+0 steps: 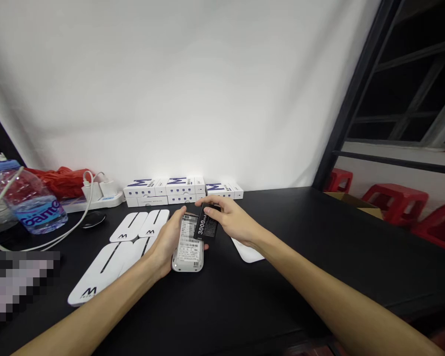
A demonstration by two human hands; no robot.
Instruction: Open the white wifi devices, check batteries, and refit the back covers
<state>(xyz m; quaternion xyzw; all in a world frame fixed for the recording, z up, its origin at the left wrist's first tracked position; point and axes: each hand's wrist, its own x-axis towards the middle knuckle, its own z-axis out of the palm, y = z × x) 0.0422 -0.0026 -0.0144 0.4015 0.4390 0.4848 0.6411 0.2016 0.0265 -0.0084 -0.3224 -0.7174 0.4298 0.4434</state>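
My left hand [167, 243] is closed round a white handheld device [188, 249] with its back cover off, so a printed label and barcodes show inside. Between the thumb and fingers of my right hand [228, 217] is a black battery [206, 225] marked 3000mAh. The battery is tilted over the upper right part of the device; whether the two touch I cannot tell. Partly under my right wrist lies a white rounded cover [249, 251] on the black table.
Several white covers [96, 272] with a black stripe lie at left. Behind them stand white boxes [185, 187] in stacks against the wall. A power strip [109, 199], a white cable [72, 226] and a large water bottle [37, 202] occupy the back left. Red stools [385, 200] stand beyond the right edge.
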